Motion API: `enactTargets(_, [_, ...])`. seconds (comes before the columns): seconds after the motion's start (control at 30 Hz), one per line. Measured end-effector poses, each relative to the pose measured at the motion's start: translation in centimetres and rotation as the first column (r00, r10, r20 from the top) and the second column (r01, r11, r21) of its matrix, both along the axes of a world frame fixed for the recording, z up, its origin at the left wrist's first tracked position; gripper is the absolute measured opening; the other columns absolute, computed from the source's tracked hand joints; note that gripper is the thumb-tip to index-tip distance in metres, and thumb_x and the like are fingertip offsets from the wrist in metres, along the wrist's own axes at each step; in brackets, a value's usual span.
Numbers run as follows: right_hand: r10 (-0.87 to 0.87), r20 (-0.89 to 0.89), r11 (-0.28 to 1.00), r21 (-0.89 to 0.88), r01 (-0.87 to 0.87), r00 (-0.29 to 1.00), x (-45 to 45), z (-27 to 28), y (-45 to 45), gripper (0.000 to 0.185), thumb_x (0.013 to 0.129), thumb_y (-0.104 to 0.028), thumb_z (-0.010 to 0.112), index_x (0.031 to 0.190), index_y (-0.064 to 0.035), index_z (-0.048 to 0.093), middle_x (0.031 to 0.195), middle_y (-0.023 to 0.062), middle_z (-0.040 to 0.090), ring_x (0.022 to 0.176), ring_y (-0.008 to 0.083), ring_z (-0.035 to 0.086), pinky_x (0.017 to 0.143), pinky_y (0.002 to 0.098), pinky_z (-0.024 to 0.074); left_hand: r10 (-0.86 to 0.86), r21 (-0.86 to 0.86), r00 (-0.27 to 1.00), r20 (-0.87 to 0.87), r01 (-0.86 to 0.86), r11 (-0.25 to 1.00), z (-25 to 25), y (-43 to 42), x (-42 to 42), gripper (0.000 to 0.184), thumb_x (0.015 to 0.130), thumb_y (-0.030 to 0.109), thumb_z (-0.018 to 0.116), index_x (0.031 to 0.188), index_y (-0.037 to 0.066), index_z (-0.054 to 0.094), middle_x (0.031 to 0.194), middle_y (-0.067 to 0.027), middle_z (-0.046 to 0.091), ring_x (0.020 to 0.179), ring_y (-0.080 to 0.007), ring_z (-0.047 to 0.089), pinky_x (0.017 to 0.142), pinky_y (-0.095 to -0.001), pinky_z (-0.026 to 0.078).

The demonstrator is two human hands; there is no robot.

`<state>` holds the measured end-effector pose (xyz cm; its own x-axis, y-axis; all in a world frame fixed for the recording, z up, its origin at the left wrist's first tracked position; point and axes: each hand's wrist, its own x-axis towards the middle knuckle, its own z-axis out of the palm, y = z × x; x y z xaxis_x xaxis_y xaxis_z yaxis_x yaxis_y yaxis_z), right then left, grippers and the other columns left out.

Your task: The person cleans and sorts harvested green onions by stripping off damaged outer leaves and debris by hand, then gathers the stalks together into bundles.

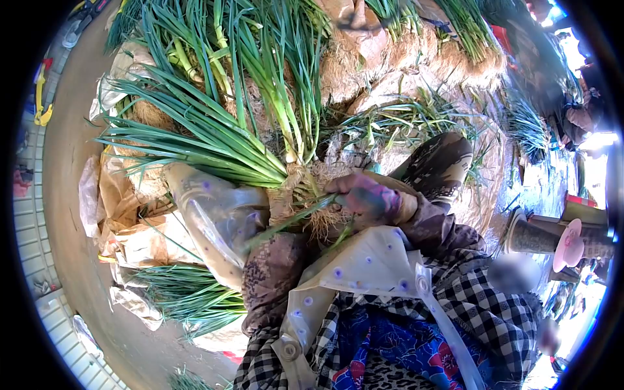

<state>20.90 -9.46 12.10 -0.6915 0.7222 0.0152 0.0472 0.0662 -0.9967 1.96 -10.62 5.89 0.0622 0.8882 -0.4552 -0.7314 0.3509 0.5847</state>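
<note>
My right hand (372,197), in a pink and grey patterned glove, is closed and blurred at the centre. It holds a green onion stalk (302,213) that slants down to the left. Pale stringy roots (322,221) hang just below and left of the fingers. My left camouflage sleeve (276,270) shows beside my lap, but I cannot make out a hand at its end. Long green onions (227,146) fan out beyond, their white ends meeting in a rooty bundle (299,185) between my knees.
More onions lie in bundles at the lower left (188,296) and upper right (465,32). Loose leaves (406,120) cover sacking ahead. My plastic-covered knee (218,211) and camouflage knee (442,159) flank the work. A pink hat (569,245) and people are at the right.
</note>
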Motion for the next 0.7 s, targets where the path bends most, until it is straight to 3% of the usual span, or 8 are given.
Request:
enactTargets(0.2, [0.175,0.014,0.974,-0.152,-0.171,0.984,7.1,1.1,1.9,0.022,0.084,-0.017,0.053,0.094,0.0014,0.060,0.092,0.0126,0.064,0.083,0.0185,0.061,0.072,0.0249,0.0478,0.001,-0.011,0.998,-0.060,-0.001,1.000,-2.3,0.6,-0.6,0.025,0.080,0.020,0.063,0.096,0.002,0.059,0.074,-0.0075,0.062,0.055,-0.0154,0.060,0.041,-0.0247,0.049])
enactTargets(0.27, [-0.222,0.318,0.947,-0.155,0.281,0.922,8.1,7.3,3.9,0.021,0.082,-0.014,0.055,0.096,0.0016,0.058,0.084,0.0090,0.063,0.069,0.0155,0.058,0.060,0.0251,0.0482,0.004,-0.024,0.997,-0.076,-0.006,1.000,-2.1,0.7,-0.6,0.026,0.080,0.022,0.063,0.096,0.002,0.059,0.074,-0.0074,0.062,0.055,-0.0153,0.060,0.041,-0.0248,0.049])
enactTargets(0.4, [-0.545,-0.116,0.825,-0.248,0.507,0.830,27.7,1.9,12.6,0.041,0.077,-0.018,0.058,0.111,0.0037,0.050,0.103,0.0161,0.059,0.085,0.0233,0.059,0.072,0.0321,0.0481,-0.154,0.006,0.979,-0.136,0.157,0.988,-2.3,1.6,-2.1,0.027,0.081,0.024,0.061,0.097,0.002,0.059,0.072,-0.0073,0.062,0.052,-0.0151,0.059,0.039,-0.0247,0.049])
enactTargets(0.43, [-0.697,0.500,0.712,0.399,0.578,0.514,26.1,4.2,11.9,0.048,0.075,-0.021,0.061,0.114,0.0024,0.048,0.104,0.0165,0.057,0.087,0.0259,0.059,0.075,0.0339,0.0479,-0.216,0.018,0.963,-0.159,0.221,0.975,-2.6,1.7,-2.4,0.027,0.082,0.024,0.061,0.097,0.003,0.059,0.071,-0.0074,0.062,0.051,-0.0150,0.059,0.038,-0.0246,0.048])
enactTargets(0.47, [-0.796,0.579,0.575,0.814,0.079,-0.179,23.8,6.4,10.8,0.055,0.072,-0.023,0.064,0.117,0.0011,0.046,0.105,0.0170,0.056,0.089,0.0285,0.058,0.077,0.0357,0.0477,-0.186,0.014,0.964,-0.189,0.192,0.981,-3.0,1.6,-2.2,0.026,0.082,0.025,0.061,0.097,0.003,0.059,0.070,-0.0074,0.062,0.049,-0.0150,0.059,0.038,-0.0243,0.048])
enactTargets(0.6, [-0.923,0.257,0.247,0.966,-0.070,0.287,19.2,3.7,11.1,0.045,0.070,-0.026,0.069,0.111,-0.0131,0.056,0.108,0.0162,0.056,0.091,0.0277,0.059,0.078,0.0359,0.0484,-0.165,-0.026,0.953,-0.255,0.164,0.986,-3.7,1.7,-1.5,0.023,0.083,0.025,0.060,0.092,0.003,0.061,0.068,-0.0083,0.062,0.046,-0.0153,0.058,0.037,-0.0232,0.048])
enactTargets(0.67, [-0.578,0.355,0.795,0.450,0.407,0.735,13.9,1.2,11.1,0.045,0.074,-0.027,0.067,0.115,-0.0123,0.054,0.117,0.0128,0.054,0.098,0.0249,0.056,0.082,0.0360,0.0474,-0.136,-0.030,0.969,-0.207,0.133,0.991,-3.8,1.8,-1.4,0.021,0.081,0.020,0.061,0.093,0.003,0.060,0.071,-0.0078,0.062,0.050,-0.0158,0.059,0.039,-0.0241,0.049])
enactTargets(0.7, [-0.498,0.427,0.841,0.450,0.300,0.755,9.7,2.6,10.2,0.048,0.076,-0.028,0.066,0.118,-0.0115,0.050,0.119,0.0109,0.053,0.096,0.0233,0.057,0.080,0.0348,0.0483,-0.045,-0.003,0.987,-0.152,0.045,0.999,-2.5,1.3,-0.9,0.020,0.080,0.016,0.063,0.094,0.002,0.060,0.073,-0.0075,0.062,0.054,-0.0161,0.060,0.042,-0.0249,0.051])
